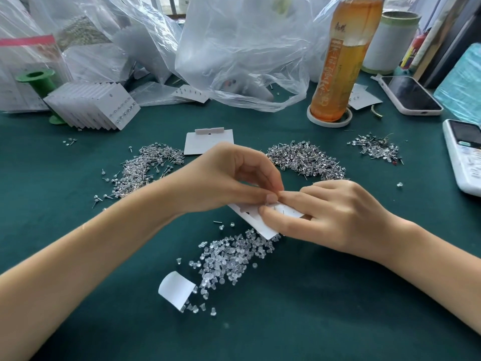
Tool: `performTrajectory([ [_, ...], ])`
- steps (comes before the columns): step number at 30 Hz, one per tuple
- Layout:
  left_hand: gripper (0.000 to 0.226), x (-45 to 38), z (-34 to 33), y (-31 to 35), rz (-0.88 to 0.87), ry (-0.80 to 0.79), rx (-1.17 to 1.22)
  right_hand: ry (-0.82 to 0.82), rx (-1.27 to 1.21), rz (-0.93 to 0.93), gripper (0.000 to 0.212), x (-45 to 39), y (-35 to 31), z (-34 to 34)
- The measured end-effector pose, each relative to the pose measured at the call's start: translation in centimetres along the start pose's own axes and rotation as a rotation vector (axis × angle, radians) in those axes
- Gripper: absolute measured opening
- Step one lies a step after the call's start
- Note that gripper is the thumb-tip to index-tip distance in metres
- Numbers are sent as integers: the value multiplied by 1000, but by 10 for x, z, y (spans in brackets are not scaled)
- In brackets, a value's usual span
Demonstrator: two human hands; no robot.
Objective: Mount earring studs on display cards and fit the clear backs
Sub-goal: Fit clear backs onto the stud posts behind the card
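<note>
Green cloth point(78, 256) bears finished cards point(96, 105) beyond the left hand point(229, 178). One card point(260, 222) is pinched between both hands; the right hand point(335, 217) grips its edge. Studs point(145, 168) and backs point(226, 259) remain plentiful.

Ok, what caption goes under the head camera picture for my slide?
Both hands hold a white card above clear backs.

2 hands point(286, 201), 3 stud piles point(307, 160), 1 bottle point(346, 58), 1 phone point(411, 95).
</note>
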State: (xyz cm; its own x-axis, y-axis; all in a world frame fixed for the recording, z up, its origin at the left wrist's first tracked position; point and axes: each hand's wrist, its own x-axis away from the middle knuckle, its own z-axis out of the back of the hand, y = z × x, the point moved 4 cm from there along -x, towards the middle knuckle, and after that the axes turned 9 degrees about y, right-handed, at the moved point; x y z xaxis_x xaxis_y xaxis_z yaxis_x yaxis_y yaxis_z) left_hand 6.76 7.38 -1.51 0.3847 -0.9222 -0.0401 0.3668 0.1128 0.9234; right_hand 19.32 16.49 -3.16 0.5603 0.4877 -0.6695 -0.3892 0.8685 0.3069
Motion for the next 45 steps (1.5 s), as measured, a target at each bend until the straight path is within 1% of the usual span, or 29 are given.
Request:
performTrajectory([
  [7, 18, 0, 2, 1, 16, 49, 112, -9, -18, -43, 29, -2, 2, 3],
  [12, 14, -1, 2, 0, 20, 60, 123, -8, -20, -35, 30, -2, 1, 4],
  [15, 14, -1, 2, -1, 23, 62, 124, 8, -15, -33, 37, -2, 1, 3],
  [17, 14, -1, 2, -1, 20, 59, 122, 19, -15, -31, 39, -1, 0, 3],
  [22, 14, 0, 0, 0, -12, 57, 94, 29, -4, -42, 31, 0, 0, 3],
  [25, 13, 0, -1, 0, -19, 49, 82, 18, 11, -38, 31, 0, -1, 2],
  [30, 12, 0, -1, 0, -37, 29, 57, 20, 16, -39, 30, 0, -2, 2],
  [34, 11, -1, -2, 1, -76, 7, -25, 26, 12, -30, 29, 0, -2, 3],
  [41, 13, -2, -2, 6, -89, -105, -130, 35, 30, 10, 38, -1, -6, 4],
  [45, 12, -3, -1, 8, -80, -155, -145, 35, 51, 28, 36, -3, -7, 4],
])
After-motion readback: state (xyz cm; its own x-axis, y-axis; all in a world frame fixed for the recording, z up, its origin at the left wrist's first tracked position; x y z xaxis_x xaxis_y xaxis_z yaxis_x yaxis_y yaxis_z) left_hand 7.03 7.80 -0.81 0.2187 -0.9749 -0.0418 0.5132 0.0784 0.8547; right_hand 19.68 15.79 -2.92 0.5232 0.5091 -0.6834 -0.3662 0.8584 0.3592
